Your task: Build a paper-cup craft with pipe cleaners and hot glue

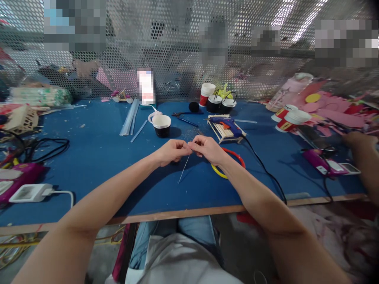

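Observation:
My left hand [171,152] and my right hand [209,149] meet over the middle of the blue table [97,150], fingertips pinched together. Between them they hold the top end of a thin silvery strand [184,169], which hangs down and to the left toward the tabletop. Both hands are closed in a pinch on it. Under my right wrist lie a red ring [238,157] and a yellow ring [217,172], partly hidden by the arm.
A blue glue gun [226,124] rests on a rack of wooden sticks, its black cord running to the table's front edge. A black paper cup [162,125] stands behind my hands. Clear sticks, cups, a purple glue gun [318,159] and another person's hand [359,139] at right.

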Demonstrator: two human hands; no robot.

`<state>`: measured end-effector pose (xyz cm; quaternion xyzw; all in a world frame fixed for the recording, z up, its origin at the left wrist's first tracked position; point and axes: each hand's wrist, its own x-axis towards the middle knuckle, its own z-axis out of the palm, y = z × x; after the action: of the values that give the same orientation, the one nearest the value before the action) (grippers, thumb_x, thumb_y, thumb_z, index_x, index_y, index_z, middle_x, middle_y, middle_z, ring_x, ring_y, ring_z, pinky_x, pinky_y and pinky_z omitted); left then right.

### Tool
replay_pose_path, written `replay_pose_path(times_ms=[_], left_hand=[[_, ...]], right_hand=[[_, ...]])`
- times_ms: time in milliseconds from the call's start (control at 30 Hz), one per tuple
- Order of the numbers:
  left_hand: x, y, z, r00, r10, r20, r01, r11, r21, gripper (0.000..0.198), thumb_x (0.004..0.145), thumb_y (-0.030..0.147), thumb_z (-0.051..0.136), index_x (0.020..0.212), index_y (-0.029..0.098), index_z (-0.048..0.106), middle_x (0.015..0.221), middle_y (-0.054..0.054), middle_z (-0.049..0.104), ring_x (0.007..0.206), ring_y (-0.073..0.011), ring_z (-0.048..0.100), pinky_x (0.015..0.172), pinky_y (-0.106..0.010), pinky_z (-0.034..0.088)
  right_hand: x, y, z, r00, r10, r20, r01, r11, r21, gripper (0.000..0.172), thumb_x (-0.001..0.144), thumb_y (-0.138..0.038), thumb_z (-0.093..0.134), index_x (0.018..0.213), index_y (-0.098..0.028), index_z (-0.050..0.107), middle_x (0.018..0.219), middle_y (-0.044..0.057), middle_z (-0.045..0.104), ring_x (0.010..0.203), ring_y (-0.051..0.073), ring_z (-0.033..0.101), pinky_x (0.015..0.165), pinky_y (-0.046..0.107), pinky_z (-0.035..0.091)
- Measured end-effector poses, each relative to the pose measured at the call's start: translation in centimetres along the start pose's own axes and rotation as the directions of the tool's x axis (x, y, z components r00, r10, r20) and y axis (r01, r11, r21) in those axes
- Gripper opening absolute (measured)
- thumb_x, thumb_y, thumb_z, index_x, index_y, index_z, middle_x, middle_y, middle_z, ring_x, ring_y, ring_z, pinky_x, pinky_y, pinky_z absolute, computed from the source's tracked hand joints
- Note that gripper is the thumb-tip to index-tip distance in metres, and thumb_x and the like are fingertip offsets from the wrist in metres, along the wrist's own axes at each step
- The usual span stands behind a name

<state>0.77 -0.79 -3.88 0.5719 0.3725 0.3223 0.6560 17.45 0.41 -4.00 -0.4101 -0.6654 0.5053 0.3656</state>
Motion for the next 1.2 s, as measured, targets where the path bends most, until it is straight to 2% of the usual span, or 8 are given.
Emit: replay_pose_path(times_ms=[133,333,567,867,1067,1200], left_hand=[[0.2,-0.4,0.0,1.0,0.023,-0.009,-0.023,0.999,0.038,0.025,0.069,0.032,0.066,0.067,0.014,0.049,0.049,0.008,0.035,0.036,0.0,0.025,0.037,-0.019,0.015],[0.1,-0.6,0.1,0.999,0.016,-0.042,-0.016,1.0,0.017,0.025,0.068,0.033,0.066,0.07,0.013,0.052,0.047,0.009,0.032,0.037,-0.0002,0.023,0.038,-0.018,0.015],[-0.2,0.3,0.1,0.998,-0.051,0.021,0.053,0.989,-0.135,0.026,0.067,0.032,0.068,0.066,0.014,0.05,0.041,0.011,0.026,0.037,0.0,0.018,0.039,-0.018,0.012],[-0.2,0.6,-0.2,0.996,-0.06,0.064,0.07,0.983,-0.17,0.025,0.066,0.032,0.069,0.071,0.014,0.053,0.042,0.011,0.028,0.036,0.0001,0.02,0.039,-0.018,0.012],[-0.4,0.8,-0.1,0.997,-0.056,0.049,0.06,0.994,-0.094,0.024,0.068,0.032,0.067,0.068,0.014,0.052,0.043,0.01,0.032,0.036,-0.0003,0.021,0.038,-0.019,0.013],[-0.4,0.7,0.2,0.998,-0.055,0.017,0.056,0.997,-0.052,0.025,0.068,0.033,0.066,0.068,0.014,0.05,0.046,0.009,0.034,0.036,-0.0005,0.022,0.038,-0.019,0.014]], right_hand=[[-0.1,-0.1,0.3,0.999,0.015,-0.032,-0.016,0.998,-0.055,0.036,0.069,-0.047,0.064,0.062,-0.018,0.044,0.044,-0.007,0.038,0.04,0.005,0.034,0.038,0.02,0.023],[0.0,0.5,0.4,0.996,0.0,-0.092,-0.005,0.999,-0.052,0.037,0.069,-0.048,0.063,0.06,-0.019,0.041,0.046,-0.007,0.036,0.04,0.005,0.031,0.038,0.02,0.023],[0.1,0.0,-0.3,0.995,0.049,0.087,-0.063,0.983,0.174,0.03,0.073,-0.046,0.059,0.075,-0.017,0.053,0.062,-0.002,0.052,0.053,0.007,0.048,0.047,0.021,0.038],[0.4,0.3,-0.2,0.997,0.065,-0.036,-0.057,0.983,0.175,0.034,0.07,-0.045,0.063,0.062,-0.017,0.045,0.045,-0.006,0.042,0.042,0.004,0.035,0.04,0.019,0.026],[0.3,0.5,-0.4,0.998,0.057,0.001,-0.056,0.982,0.178,0.033,0.071,-0.043,0.064,0.062,-0.017,0.045,0.043,-0.007,0.04,0.041,0.004,0.033,0.04,0.02,0.025],[0.1,0.3,-0.5,0.999,0.033,0.001,-0.033,0.993,0.111,0.031,0.073,-0.042,0.062,0.064,-0.017,0.046,0.043,-0.007,0.041,0.041,0.004,0.034,0.04,0.019,0.024]])
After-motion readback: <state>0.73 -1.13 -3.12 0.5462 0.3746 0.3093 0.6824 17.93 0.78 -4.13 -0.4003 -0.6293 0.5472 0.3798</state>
